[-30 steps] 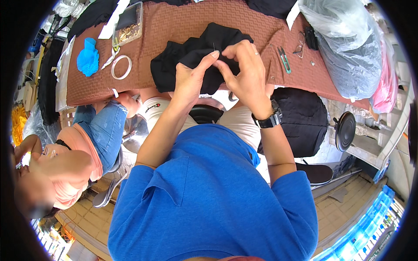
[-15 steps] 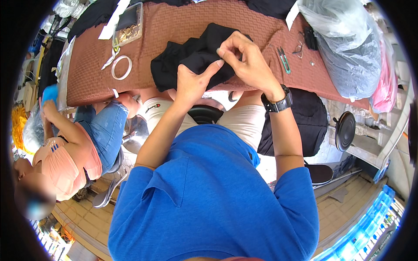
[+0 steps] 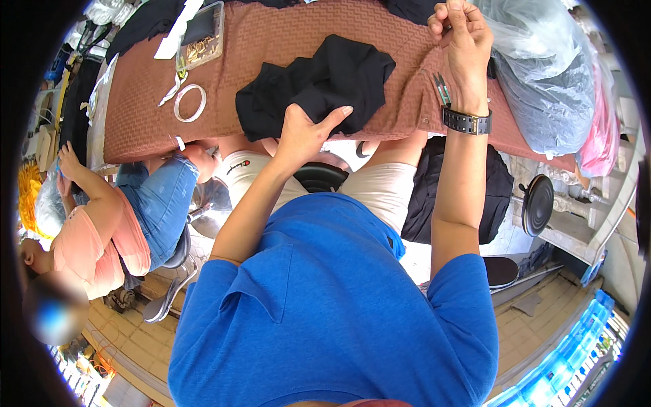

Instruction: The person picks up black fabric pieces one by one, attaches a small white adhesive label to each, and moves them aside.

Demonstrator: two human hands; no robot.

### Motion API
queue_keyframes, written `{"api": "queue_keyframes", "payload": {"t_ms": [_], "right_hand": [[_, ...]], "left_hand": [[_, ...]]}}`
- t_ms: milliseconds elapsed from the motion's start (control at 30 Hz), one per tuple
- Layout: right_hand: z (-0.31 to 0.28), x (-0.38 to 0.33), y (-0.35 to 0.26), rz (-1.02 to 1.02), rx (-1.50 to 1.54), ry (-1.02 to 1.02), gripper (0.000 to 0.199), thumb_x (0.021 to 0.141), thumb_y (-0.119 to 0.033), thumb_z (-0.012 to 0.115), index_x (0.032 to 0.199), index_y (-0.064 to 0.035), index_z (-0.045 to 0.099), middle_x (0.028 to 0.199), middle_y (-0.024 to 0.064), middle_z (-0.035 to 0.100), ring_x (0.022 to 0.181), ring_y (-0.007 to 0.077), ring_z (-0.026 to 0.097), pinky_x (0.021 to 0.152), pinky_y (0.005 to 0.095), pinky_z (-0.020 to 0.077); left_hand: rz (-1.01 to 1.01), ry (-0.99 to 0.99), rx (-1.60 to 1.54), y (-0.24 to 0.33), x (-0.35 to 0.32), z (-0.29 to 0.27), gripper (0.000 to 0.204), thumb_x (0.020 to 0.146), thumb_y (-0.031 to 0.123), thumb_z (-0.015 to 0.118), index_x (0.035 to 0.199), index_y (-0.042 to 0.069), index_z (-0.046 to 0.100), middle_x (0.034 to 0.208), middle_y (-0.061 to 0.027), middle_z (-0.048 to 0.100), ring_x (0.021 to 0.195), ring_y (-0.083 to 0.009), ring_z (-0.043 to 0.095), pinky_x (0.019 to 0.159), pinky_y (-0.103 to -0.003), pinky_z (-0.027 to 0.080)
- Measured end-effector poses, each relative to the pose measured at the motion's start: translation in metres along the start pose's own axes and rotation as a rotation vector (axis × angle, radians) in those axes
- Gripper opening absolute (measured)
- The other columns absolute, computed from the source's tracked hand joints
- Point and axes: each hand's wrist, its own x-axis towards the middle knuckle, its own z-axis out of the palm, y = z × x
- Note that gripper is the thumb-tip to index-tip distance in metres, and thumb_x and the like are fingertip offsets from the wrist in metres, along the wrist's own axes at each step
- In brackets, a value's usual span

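Observation:
A crumpled piece of black cloth (image 3: pixel 308 81) lies near the front edge of the table. My left hand (image 3: pixel 304 138) grips its near edge, with the thumb on top and the fingers hidden under the fabric. Up at the far right, my right hand (image 3: pixel 464 51) is raised away from the cloth, its thumb and fingertips pinched together. Whatever sits in that pinch, if anything, is too small to make out. Green-handled thread snips (image 3: pixel 442 89) lie on the table beside my right wrist, partly covered by it.
A brown textured cloth (image 3: pixel 230 95) covers the table. At left are a clear box (image 3: pixel 203 41) of gold-coloured pieces and a white ring (image 3: pixel 190 103). Large plastic bags (image 3: pixel 542 88) stand at right. Black fabric (image 3: pixel 461 197) hangs beside my leg. A co-worker (image 3: pixel 102 237) sits at left.
My right hand has left the cloth and swung up and to the far right, still pinched. My left hand stays on the cloth. The co-worker's arms and torso have shifted.

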Motion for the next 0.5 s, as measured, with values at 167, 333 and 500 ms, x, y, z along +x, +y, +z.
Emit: {"api": "queue_keyframes", "payload": {"t_ms": [167,333,500], "right_hand": [[0.022,-0.013,-0.004,0.126,-0.130,0.003,0.021,0.105,-0.025,0.060,0.104,-0.0042,0.060,0.079,0.0034,0.065,0.064,0.0102,0.063,0.055,0.0212,0.0475],[0.020,-0.010,-0.005,0.072,0.028,-0.017,0.020,0.105,-0.023,0.059,0.105,-0.0034,0.060,0.082,0.0043,0.066,0.069,0.0118,0.065,0.060,0.0230,0.0513],[0.035,-0.016,-0.007,0.088,0.051,-0.091,0.018,0.106,-0.021,0.058,0.106,-0.0030,0.059,0.084,0.0048,0.066,0.070,0.0131,0.066,0.061,0.0243,0.0523]], "left_hand": [[0.029,-0.047,-0.002,-0.007,0.002,-0.002,0.017,0.088,0.012,0.079,0.092,-0.004,0.077,0.083,-0.0074,0.076,0.075,-0.0099,0.066,0.069,-0.027,0.052],[0.007,-0.048,0.022,-0.007,0.002,-0.003,0.018,0.089,0.013,0.079,0.092,-0.004,0.077,0.083,-0.0070,0.076,0.075,-0.0101,0.066,0.069,-0.027,0.052],[-0.031,-0.085,0.100,-0.020,0.004,-0.006,0.018,0.089,0.014,0.079,0.092,-0.004,0.076,0.081,-0.0065,0.075,0.074,-0.0099,0.064,0.068,-0.027,0.051]]}}
